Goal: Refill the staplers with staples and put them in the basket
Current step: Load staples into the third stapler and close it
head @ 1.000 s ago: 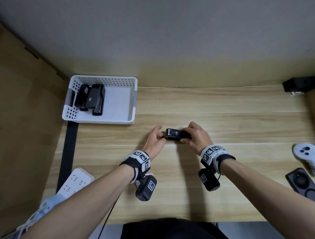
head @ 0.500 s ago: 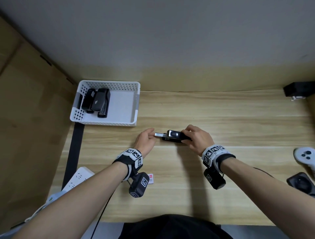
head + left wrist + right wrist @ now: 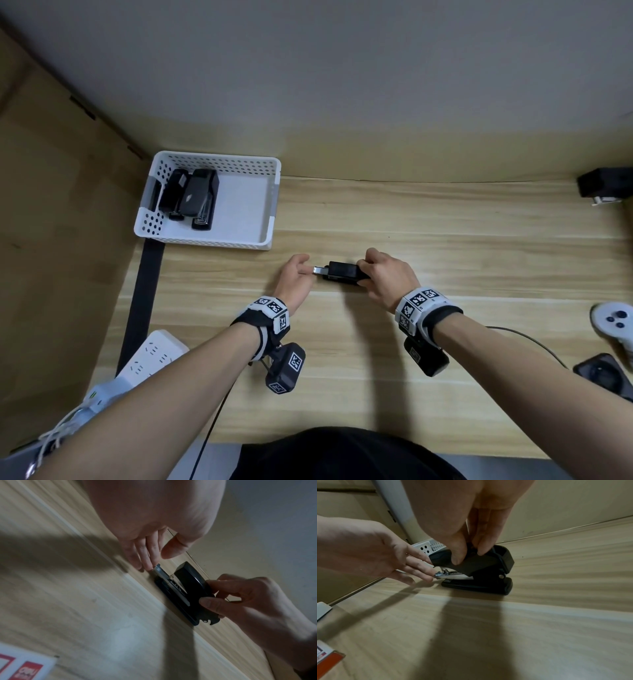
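Note:
A black stapler (image 3: 342, 272) (image 3: 188, 582) (image 3: 477, 563) stands on the wooden table. My right hand (image 3: 383, 277) (image 3: 467, 553) grips its top near the rear, thumb on one side and fingers on the other. A metal staple tray (image 3: 320, 270) (image 3: 164, 576) (image 3: 452, 576) sticks out of its front. My left hand (image 3: 305, 270) (image 3: 149, 555) (image 3: 419, 566) has straight fingers, and their tips touch the tray's end. Two more black staplers (image 3: 195, 198) lie in the white perforated basket (image 3: 202, 241) at the back left.
A red and white staple box (image 3: 25, 669) (image 3: 327, 658) lies near my left wrist. A white power strip (image 3: 150, 353) sits at the front left. A white controller (image 3: 613, 320) and a black device (image 3: 603, 375) lie at the right edge. A black object (image 3: 603, 185) stands at the back right.
The metal tray has come out of the stapler's front and my left hand has moved left with it. It sticks out less now than half a second ago. The right hand's grip is unchanged.

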Demonstrator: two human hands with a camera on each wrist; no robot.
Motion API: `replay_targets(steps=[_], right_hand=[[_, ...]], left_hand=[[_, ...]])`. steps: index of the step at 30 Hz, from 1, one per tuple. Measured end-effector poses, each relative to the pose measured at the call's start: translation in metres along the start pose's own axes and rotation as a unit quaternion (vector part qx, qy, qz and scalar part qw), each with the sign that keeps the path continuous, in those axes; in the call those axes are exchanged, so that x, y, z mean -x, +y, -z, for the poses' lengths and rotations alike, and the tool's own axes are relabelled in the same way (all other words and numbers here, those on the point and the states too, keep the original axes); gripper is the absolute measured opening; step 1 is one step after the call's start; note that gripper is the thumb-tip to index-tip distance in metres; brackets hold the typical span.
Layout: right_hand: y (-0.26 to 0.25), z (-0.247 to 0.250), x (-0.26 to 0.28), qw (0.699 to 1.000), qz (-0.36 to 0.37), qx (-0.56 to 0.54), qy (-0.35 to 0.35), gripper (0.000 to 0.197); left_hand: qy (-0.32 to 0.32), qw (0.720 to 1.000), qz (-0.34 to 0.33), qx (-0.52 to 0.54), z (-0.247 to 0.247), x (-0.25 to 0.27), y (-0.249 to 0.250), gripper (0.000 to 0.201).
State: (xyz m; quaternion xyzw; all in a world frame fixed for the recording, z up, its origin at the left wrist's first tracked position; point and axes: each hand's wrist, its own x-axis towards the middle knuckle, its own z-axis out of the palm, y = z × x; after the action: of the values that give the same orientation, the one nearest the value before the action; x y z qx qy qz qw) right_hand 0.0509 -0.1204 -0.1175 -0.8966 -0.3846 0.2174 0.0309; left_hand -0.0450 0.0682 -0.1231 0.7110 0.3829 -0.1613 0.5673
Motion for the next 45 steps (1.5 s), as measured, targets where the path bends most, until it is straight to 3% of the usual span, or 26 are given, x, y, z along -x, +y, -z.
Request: replay_targets(steps=[4,7,16,20,25,32,34,37,40,45], right_hand=[[0.005,-0.004,0.000,0.999,0.017,-0.041,0.017,0.024],[0.006,-0.007,-0.001,0.998,0.023,-0.051,0.030,0.022],[0.016,-0.010,0.002,0.992,0.031,-0.106,0.053,0.031],[0.019,-0.009,0.004,0.986,0.050,-0.148,0.060,0.035],[0.023,-0.011,0.006,0.980,0.028,-0.183,0.076,0.040],[0.030,-0.010,0.010,0.990,-0.016,-0.122,0.065,0.042],[0.032,-0.011,0.013,0.992,-0.024,-0.105,0.061,0.039],[0.032,-0.016,0.016,0.990,-0.018,-0.119,0.076,0.038],[0.033,-0.019,0.017,0.986,-0.030,-0.137,0.088,0.036],[0.035,-0.021,0.014,0.983,-0.009,-0.151,0.103,0.035]], left_hand=[[-0.061,0.997,0.025,0.043,-0.013,0.005,0.012,0.060],[-0.059,0.995,0.036,0.067,-0.016,0.003,0.013,0.073],[-0.082,0.995,0.037,0.047,-0.009,0.009,0.022,0.084],[-0.084,0.996,0.026,0.021,0.000,0.009,0.026,0.061],[-0.080,0.997,0.009,-0.009,0.012,0.006,0.021,0.057],[-0.005,1.000,0.002,-0.026,0.016,0.004,0.015,0.041],[-0.002,1.000,0.009,-0.014,0.010,0.007,0.020,0.041],[-0.046,0.999,0.008,-0.008,-0.012,0.014,0.029,0.049],[-0.034,0.999,-0.002,-0.012,-0.030,0.015,0.032,0.056],[-0.038,0.999,-0.004,-0.003,-0.028,0.007,0.030,0.047]])
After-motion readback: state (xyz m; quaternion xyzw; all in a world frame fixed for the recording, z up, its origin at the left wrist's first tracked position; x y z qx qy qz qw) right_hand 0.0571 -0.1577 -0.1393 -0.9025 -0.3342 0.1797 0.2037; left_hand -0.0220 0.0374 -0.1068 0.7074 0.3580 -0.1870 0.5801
